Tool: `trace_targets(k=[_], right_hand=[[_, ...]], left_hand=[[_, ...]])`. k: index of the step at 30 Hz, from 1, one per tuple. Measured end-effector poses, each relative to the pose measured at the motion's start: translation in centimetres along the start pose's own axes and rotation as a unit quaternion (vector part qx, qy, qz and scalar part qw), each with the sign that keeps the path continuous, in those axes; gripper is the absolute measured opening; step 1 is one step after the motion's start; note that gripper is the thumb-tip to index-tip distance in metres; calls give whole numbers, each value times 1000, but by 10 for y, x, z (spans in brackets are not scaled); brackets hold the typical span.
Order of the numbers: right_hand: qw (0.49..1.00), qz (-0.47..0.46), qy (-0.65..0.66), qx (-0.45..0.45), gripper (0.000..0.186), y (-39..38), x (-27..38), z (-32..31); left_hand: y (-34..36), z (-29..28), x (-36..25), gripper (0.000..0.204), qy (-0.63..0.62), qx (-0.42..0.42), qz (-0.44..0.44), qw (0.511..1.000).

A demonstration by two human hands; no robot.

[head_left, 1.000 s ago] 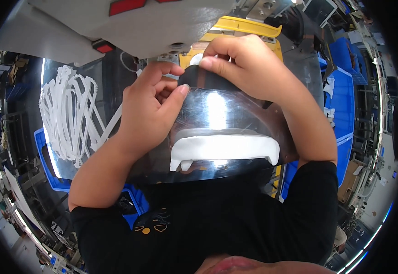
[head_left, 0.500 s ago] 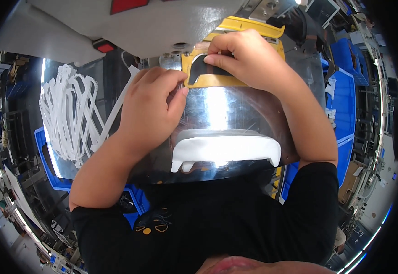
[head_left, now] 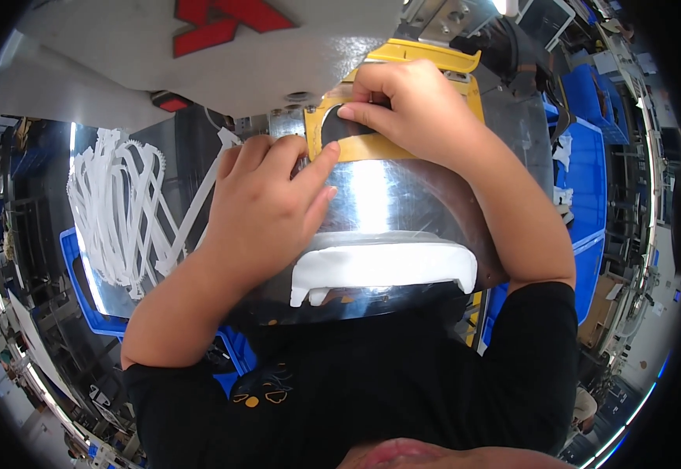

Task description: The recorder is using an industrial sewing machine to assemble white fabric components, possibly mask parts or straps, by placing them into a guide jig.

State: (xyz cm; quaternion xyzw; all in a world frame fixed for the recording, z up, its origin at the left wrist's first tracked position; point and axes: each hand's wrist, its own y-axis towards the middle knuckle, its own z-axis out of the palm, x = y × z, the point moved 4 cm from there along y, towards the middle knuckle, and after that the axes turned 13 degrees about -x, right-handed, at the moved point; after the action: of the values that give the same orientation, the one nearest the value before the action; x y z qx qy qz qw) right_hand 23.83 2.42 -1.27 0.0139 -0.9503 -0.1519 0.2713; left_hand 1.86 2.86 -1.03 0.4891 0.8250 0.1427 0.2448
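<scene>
A yellow frame [head_left: 379,147] lies flat on the shiny metal worktop, with a dark area bordered by a thin white curved edge [head_left: 325,119] inside its left part. My right hand [head_left: 422,109] is over the frame, thumb and fingers closed at that dark area; whatever they pinch is hidden. My left hand [head_left: 266,195] rests at the frame's left end. Its index finger reaches out to the frame's lower left inner corner, and the thumb stands apart below. Nearer to me lies a stack of white curved pieces [head_left: 383,264], with neither hand touching it.
A pale machine head [head_left: 114,70] overhangs the worktop at upper left, close to both hands. A heap of white strips [head_left: 117,211] lies at left, one long strip [head_left: 196,207] running beside my left forearm. Blue bins [head_left: 589,180] stand at right, another blue bin [head_left: 90,301] at lower left.
My left index finger has stretched onto the frame's inner corner, and its thumb has moved down away from it. My right hand keeps its pinch, slightly further left. The whole view has shifted a little.
</scene>
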Motion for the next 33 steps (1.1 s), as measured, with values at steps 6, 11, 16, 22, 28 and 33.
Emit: trace_targets(k=[6,11,16,22,28,33], right_hand=[[1000,6,-29,-7,34,1,2,0],[998,-25,-53,-18,37,-1,4,0],[997,8,-75,3,36,0,7,1],[997,9,-76,-2,37,0,7,1],[994,65,-86,33,41,5,1,4],[991,69,-108,42,48,6,3,2]], left_hand=[[1,2,2,47,20,6,10,1000],[0,2,2,47,17,16,7,1000],[-1,2,2,48,18,12,10,1000],[1,4,0,48,8,21,21,1000],[4,9,10,43,8,34,79,996],[5,9,6,40,34,14,93,995]])
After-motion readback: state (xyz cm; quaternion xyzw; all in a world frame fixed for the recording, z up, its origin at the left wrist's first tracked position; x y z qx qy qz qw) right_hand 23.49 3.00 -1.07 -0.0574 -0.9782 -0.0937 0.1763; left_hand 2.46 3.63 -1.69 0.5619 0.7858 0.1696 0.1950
